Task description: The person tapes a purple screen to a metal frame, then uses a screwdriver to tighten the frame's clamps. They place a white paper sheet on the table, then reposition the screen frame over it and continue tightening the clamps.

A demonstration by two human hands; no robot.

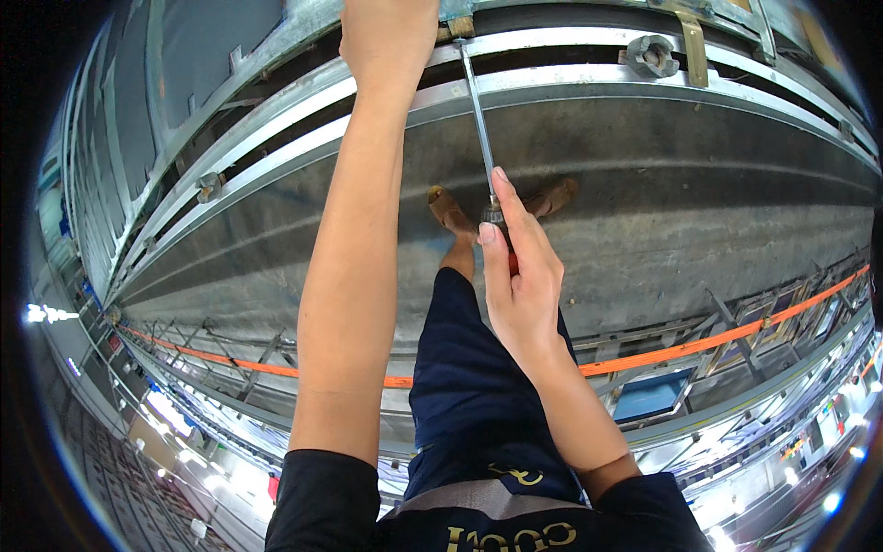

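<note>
My right hand [529, 285] is closed round the dark and red handle of a long screwdriver [479, 120], its index finger stretched along the start of the shaft. The thin metal shaft points away from me. Its tip reaches a small brownish block [461, 27] at the edge of the metal frame, close to my left hand; whether it sits in a screw is too small to see. My left hand [391, 37] reaches to that same frame at the top edge of the view. Its fingers lie outside the picture, so any grip there is hidden.
Two pale metal rails [570, 79] run crosswise ahead, with a grey metal fitting [651, 57] and a brass-coloured bracket [694, 55] on the right. Grey panels [198, 74] stand at far left. Below are concrete floor and my feet. Behind me runs an orange beam [717, 350].
</note>
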